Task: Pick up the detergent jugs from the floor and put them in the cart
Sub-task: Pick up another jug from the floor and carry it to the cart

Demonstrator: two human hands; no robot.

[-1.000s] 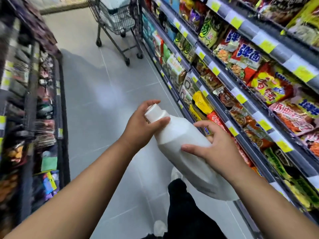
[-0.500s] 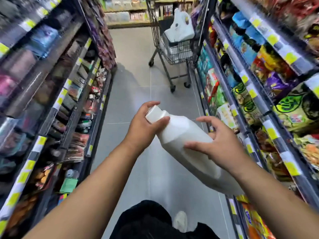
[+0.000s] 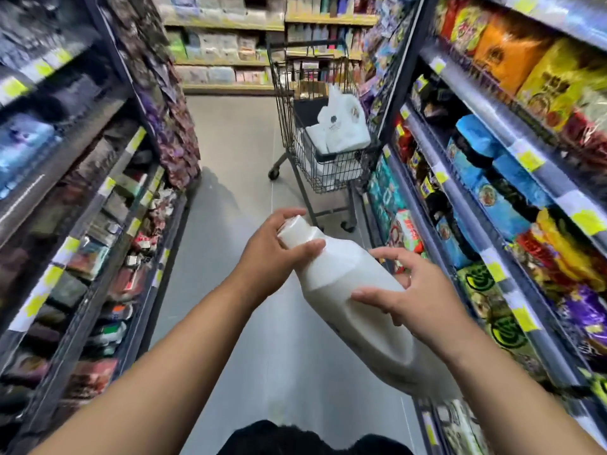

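Note:
I hold a white detergent jug tilted in front of me, its capped neck pointing up and to the left. My left hand wraps the neck just below the cap. My right hand rests on the jug's body, fingers spread over its side. Ahead in the aisle stands a black wire cart against the right-hand shelves. White detergent jugs sit inside its basket, one poking above the rim.
Shelves of snack packets line the right side and dark shelves of goods the left, leaving a narrow grey floor between. More shelving crosses the far end. My dark-clothed legs show at the bottom.
The view has tilted up and moved forward along the aisle, so the cart looms larger and nearer. My hands keep the same hold on the jug.

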